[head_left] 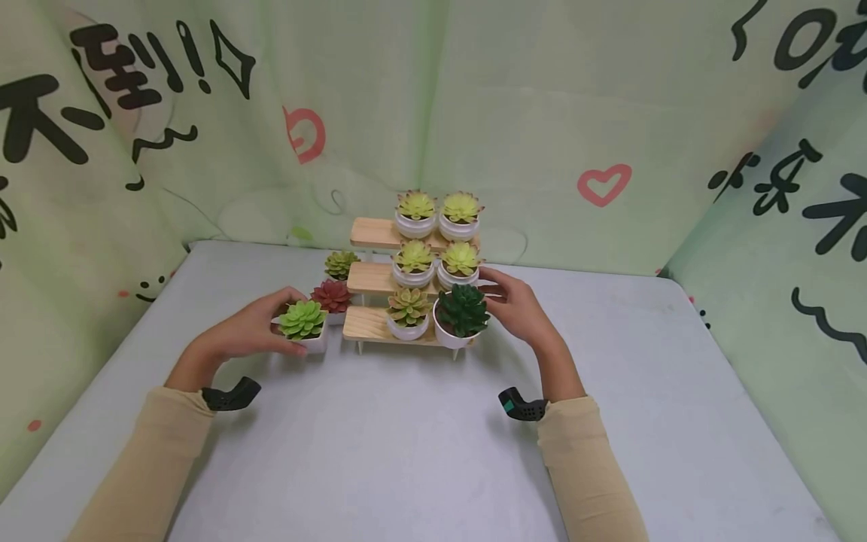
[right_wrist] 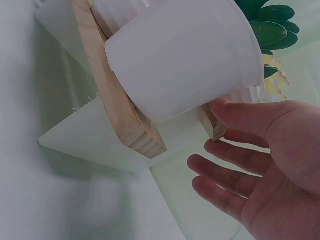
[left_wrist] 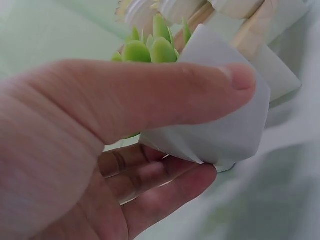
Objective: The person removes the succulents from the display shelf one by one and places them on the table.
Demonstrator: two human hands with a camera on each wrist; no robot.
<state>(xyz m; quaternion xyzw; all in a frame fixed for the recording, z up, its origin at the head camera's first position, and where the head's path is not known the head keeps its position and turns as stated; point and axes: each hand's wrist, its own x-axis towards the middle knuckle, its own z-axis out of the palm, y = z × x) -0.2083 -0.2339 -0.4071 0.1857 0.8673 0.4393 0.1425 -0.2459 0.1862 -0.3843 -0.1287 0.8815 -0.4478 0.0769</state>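
My left hand (head_left: 254, 327) holds a white faceted pot (left_wrist: 220, 125) with a bright green succulent (head_left: 302, 320), thumb along one side and fingers around the other. It is left of a three-tier wooden stand (head_left: 369, 325). My right hand (head_left: 523, 307) is at the stand's right side, its fingers spread. In the right wrist view the thumb and fingertips are right at the end of a middle board (right_wrist: 216, 127). Close by stand a dark green succulent (head_left: 463, 310) in a round white pot (right_wrist: 185, 55) and a yellow-green succulent (head_left: 460, 257) one tier up.
Two yellow-green succulents (head_left: 416, 205) top the stand, another (head_left: 414, 256) sits mid-tier, and an olive one (head_left: 409, 306) is at the bottom. A red succulent (head_left: 331, 296) and a green one (head_left: 342, 264) stand left of it. A printed curtain (head_left: 528, 113) hangs behind the white table (head_left: 406, 444).
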